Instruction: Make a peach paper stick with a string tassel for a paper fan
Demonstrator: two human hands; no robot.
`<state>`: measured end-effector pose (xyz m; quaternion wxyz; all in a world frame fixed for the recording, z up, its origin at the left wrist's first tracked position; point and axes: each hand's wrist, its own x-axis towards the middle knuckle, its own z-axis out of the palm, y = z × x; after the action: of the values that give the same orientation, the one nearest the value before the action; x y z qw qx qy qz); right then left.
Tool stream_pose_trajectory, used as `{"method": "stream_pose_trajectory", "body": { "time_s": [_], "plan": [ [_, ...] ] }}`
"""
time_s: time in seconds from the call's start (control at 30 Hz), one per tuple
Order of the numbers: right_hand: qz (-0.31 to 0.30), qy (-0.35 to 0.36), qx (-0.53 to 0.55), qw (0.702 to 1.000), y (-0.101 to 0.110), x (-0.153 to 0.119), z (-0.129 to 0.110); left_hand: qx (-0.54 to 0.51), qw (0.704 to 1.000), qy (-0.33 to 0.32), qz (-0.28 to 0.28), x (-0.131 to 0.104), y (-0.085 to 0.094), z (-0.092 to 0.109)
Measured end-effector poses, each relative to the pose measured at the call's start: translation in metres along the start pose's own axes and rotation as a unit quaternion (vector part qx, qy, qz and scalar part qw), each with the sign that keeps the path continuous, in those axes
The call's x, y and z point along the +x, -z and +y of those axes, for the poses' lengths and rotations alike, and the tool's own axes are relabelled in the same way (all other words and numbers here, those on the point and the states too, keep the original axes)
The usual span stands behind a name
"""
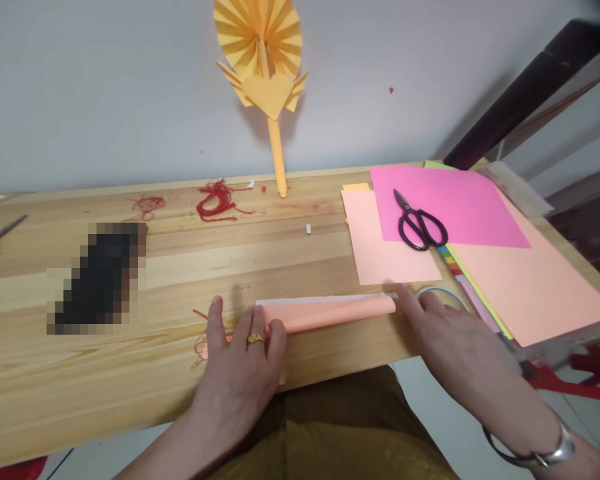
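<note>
A partly rolled sheet of peach paper (330,316) lies along the front of the wooden table, with a whitish strip (325,299) along its far edge. My left hand (243,367), wearing a gold ring, bears down on the roll's left part, fingers bent over it and somewhat apart. Red thread (199,350) and a bit of orange-pink paper show beside those fingers. At the right end of the strip is my right hand (455,340), index finger stretched toward it; whether it touches is unclear. Under and behind this hand lies a pale ring, perhaps a tape roll (443,293), partly hidden.
Black-handled scissors (420,223) rest on pink paper (460,200) and peach sheets (545,287) at right. A yellow folded-paper fan (267,93) leans on the wall. Red thread (219,201) and a blurred-out dark object (100,280) lie left. A dark post (520,100) rises behind right.
</note>
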<state>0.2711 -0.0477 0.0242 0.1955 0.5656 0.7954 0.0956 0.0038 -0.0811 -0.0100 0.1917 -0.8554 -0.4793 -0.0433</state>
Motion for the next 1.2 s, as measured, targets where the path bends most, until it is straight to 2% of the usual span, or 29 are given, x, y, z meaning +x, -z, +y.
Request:
{"method": "stream_pose_trajectory", "body": {
  "time_s": [0.13,0.2,0.33,0.4,0.57,0.7,0.8,0.93,1.03,1.2],
  "plan": [
    [-0.015,-0.020,0.017,1.000,-0.001,-0.007,-0.002,0.009,1.000,0.001,-0.025,0.002,0.001,0.000],
    [0.013,-0.027,0.031,0.999,-0.004,-0.009,-0.004,0.010,0.999,0.001,-0.034,0.001,0.000,-0.002],
    [0.084,-0.048,0.025,0.995,-0.008,-0.009,-0.009,-0.004,1.000,0.000,-0.020,0.001,-0.001,-0.005],
    [0.108,-0.037,0.018,0.993,-0.008,-0.008,-0.010,-0.016,1.000,-0.001,-0.011,0.001,-0.001,-0.006],
    [0.180,0.044,0.080,0.979,-0.009,-0.004,-0.011,-0.020,1.000,-0.003,0.003,0.003,-0.001,-0.007],
    [0.230,0.180,0.210,0.933,-0.003,0.000,-0.027,-0.014,1.000,-0.009,0.013,0.004,-0.001,-0.006],
    [0.199,0.249,0.276,0.907,0.011,0.009,-0.048,-0.010,1.000,-0.012,0.008,0.005,0.000,-0.005],
    [0.130,0.290,0.331,0.889,0.031,0.030,-0.070,-0.021,1.000,-0.009,0.012,0.004,0.000,-0.004],
    [0.106,0.311,0.337,0.882,0.040,0.043,-0.079,-0.031,0.999,0.007,0.010,0.003,-0.003,-0.003],
    [0.107,0.332,0.306,0.886,0.043,0.052,-0.084,-0.036,0.998,0.018,0.039,0.001,-0.007,-0.004]
  ]
}}
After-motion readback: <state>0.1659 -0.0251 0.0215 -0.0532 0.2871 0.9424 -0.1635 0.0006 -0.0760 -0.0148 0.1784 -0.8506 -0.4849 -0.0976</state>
